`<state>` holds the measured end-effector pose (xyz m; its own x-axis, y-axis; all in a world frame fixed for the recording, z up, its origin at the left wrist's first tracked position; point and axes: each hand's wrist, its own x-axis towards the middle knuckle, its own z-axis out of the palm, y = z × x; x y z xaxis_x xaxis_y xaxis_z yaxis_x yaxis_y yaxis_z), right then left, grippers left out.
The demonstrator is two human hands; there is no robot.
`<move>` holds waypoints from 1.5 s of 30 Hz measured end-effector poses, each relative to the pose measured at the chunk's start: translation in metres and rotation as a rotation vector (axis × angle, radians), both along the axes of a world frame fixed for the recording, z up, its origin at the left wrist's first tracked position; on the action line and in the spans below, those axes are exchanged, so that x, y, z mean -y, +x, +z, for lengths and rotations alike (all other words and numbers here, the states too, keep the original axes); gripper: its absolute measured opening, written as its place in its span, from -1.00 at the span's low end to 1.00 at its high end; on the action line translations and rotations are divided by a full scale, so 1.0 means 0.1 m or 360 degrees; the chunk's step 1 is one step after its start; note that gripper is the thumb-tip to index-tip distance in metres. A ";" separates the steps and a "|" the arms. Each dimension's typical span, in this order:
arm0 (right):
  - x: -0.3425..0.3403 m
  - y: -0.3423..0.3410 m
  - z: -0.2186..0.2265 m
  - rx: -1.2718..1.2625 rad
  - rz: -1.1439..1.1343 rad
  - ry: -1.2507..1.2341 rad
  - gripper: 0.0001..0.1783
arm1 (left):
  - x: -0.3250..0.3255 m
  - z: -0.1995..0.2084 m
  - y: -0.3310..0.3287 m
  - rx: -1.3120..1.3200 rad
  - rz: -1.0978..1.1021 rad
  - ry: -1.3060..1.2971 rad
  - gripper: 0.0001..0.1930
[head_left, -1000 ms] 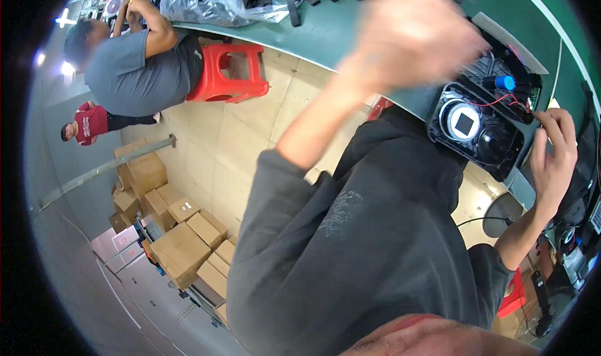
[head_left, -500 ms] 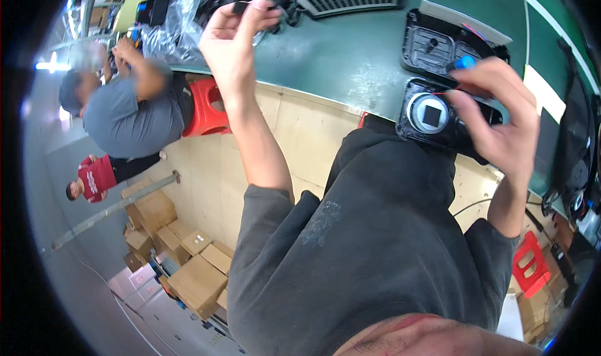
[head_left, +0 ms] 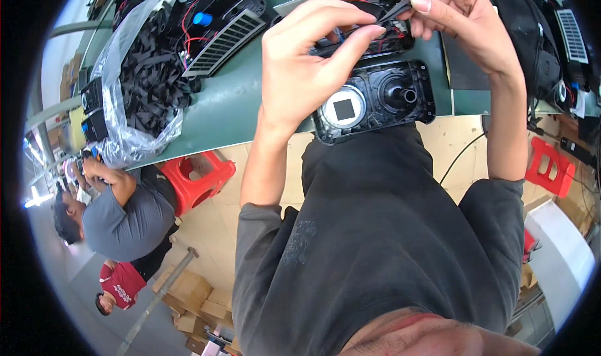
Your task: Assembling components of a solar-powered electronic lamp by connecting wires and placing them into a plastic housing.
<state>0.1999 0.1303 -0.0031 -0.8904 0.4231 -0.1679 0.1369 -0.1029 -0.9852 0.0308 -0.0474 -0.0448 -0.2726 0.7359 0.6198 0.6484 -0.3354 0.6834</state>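
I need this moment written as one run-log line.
left grip: pinching black strip | right grip: pinching same strip | nearby: black housing shell | person's left: plastic bag with black straps

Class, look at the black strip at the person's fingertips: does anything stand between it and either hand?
Nothing visible does. The left hand and right hand both have fingers directly on the black strip; the open black shell lies nearer the body, not between.
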 end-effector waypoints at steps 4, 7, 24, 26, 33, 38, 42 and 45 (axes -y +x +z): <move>-0.31 0.13 0.00 0.0168 -0.0001 0.0071 -0.70 | -0.25 0.01 0.02 -0.0482 0.0012 -0.0086 -0.83; -0.50 0.10 -0.16 0.0206 0.0009 0.0130 -0.70 | -0.29 0.00 0.00 -0.0773 0.0055 -0.0147 -0.83; -0.70 -0.17 -0.44 0.0243 0.0335 0.0262 -0.70 | -0.39 0.00 0.05 -0.0970 0.0206 -0.0580 -0.92; -0.74 -0.14 -0.50 -0.0045 0.0440 0.0249 -0.74 | -0.40 0.00 0.05 -0.0922 0.0205 -0.0590 -0.91; -0.84 -0.26 -0.78 -0.0060 0.0421 0.0425 -0.79 | -0.40 -0.01 0.05 -0.0900 0.0221 -0.0566 -0.87; -0.70 -0.23 -0.72 -0.0231 0.0268 0.0821 -0.85 | -0.38 -0.02 0.05 -0.0867 0.0257 -0.0582 -0.88; -0.83 -0.35 -1.13 -0.1359 0.0440 0.0668 -0.86 | -0.40 -0.01 0.08 -0.0882 0.0241 -0.0587 -0.89; -0.70 -0.25 -0.92 -0.0295 0.0150 0.0505 -0.87 | -0.38 -0.07 0.06 -0.0904 0.0263 -0.0569 -0.90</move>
